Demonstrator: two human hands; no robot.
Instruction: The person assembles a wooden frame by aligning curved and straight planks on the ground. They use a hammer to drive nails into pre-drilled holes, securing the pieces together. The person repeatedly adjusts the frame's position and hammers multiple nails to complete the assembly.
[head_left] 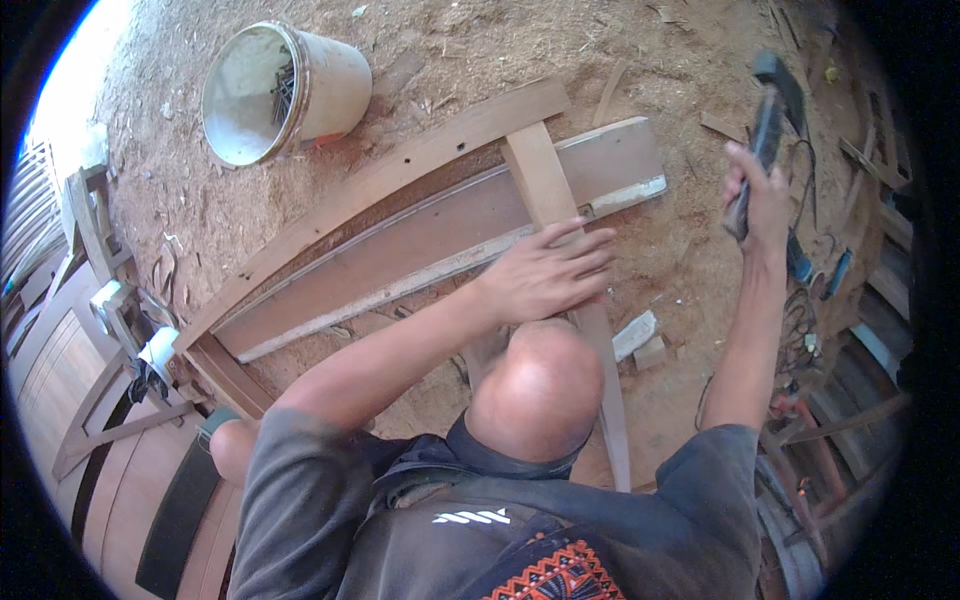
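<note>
The left hand lies flat and open, fingers spread, pressing on the narrow wooden slat where it crosses the long flat board; it grips nothing, only bears down. The right hand is raised to the right of that crossing, closed around the dark handle of a hammer-like tool whose head points up and away; its exact kind is hard to tell.

The slat runs from the far side of the board, over it, and back toward the person's knee. Just beyond the board, a curved timber rail arcs alongside it, and all three rest on the sawdust-covered floor. A white plastic bucket, tipped on its side with dark nails inside, lies well beyond the rail's left half. Small offcut blocks sit just right of the slat's near part.

The slat looks light, stiff and dry, likely to skid or bounce unless pinned, so a flat palm close to the crossing seems the sound place to hold it. The board looks heavier and steadier.
</note>
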